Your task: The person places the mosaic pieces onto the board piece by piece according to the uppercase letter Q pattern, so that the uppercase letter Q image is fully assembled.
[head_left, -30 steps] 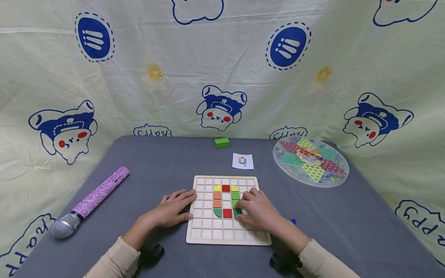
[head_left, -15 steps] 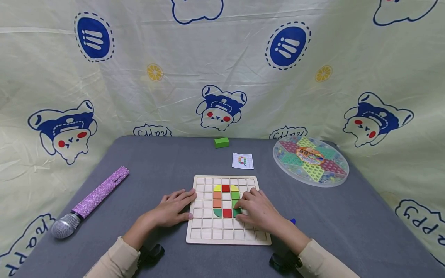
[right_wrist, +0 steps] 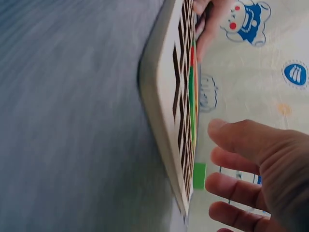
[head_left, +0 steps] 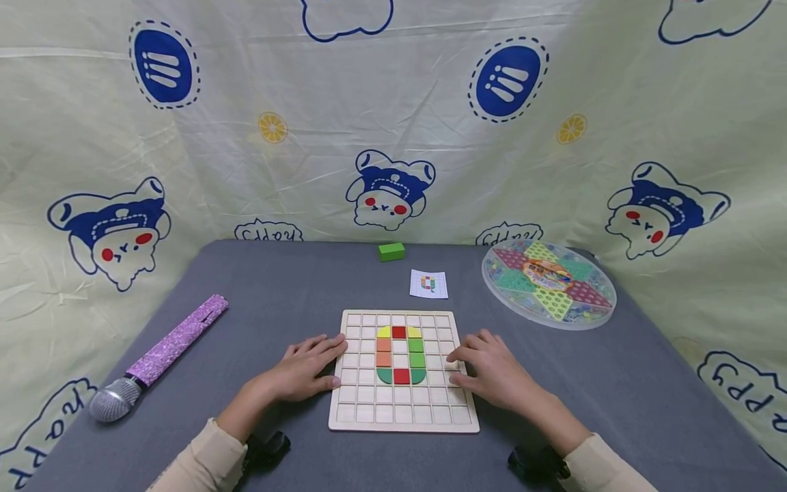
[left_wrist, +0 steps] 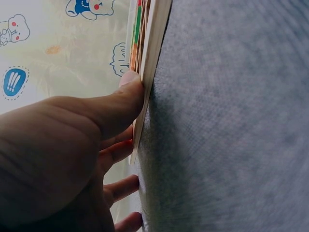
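Observation:
A pale wooden grid board (head_left: 367,414) lies in front of the person with a ring of coloured tiles set in its cells. Yellow corners and a red tile (head_left: 399,332) form the top, orange tiles (head_left: 384,345) the left side, green tiles (head_left: 416,359) the right. Dark green corners flank another red tile at the bottom. The left hand (head_left: 307,369) rests against the board's left edge, thumb and fingers extended; in the left wrist view its thumb touches the rim. Over the board's right edge hovers the right hand (head_left: 492,372), fingers loosely bent and apart, holding nothing.
Beyond the board lies a small printed card (head_left: 429,284) with a coloured pattern, and behind it a green block (head_left: 391,252). A round clear game box (head_left: 549,283) sits at the back right. On the left lies a purple glittery microphone (head_left: 172,345).
The right hand has drawn back to the right from the ring's lower right, uncovering the green tiles and dark green corner there. The left hand has stayed at the board's edge.

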A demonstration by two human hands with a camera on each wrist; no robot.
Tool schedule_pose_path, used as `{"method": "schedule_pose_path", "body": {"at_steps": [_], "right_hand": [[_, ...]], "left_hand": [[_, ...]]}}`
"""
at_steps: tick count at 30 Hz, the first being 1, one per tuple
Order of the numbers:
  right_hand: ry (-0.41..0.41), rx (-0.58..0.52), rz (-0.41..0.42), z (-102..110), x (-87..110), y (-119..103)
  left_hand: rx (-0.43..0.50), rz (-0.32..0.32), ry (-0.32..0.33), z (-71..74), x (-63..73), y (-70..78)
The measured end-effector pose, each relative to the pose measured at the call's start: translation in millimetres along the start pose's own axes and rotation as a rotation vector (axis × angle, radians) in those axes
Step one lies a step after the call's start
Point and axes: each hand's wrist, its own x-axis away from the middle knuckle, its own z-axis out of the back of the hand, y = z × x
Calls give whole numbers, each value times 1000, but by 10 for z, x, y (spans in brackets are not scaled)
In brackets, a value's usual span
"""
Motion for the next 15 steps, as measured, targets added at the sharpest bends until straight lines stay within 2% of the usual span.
{"method": "schedule_pose_path", "body": {"at_steps": [15], "right_hand": [[-32, 40, -89, 238, 442, 452]], "left_hand": [[8, -1, -6, 0, -1, 1]]}}
